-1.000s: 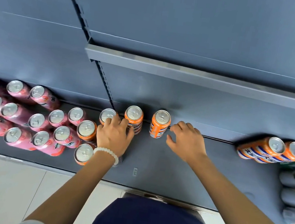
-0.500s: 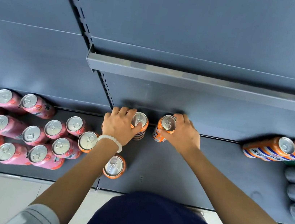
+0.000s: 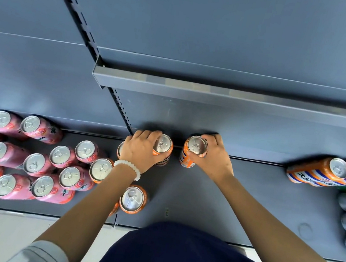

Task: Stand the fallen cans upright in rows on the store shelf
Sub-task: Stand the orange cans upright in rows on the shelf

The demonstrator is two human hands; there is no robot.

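While gripped, orange cans [image 3: 195,149] upright, silver-topped

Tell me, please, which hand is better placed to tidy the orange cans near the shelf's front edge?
Probably left: the left hand sits nearer the front orange aluminium can; the right hand is farther right.

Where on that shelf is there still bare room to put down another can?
The widest bare patch lies between the right hand and the striped orange cans at far right. A narrower gap runs between the two forearms, toward the shelf front. The left side is crowded with pink cans.
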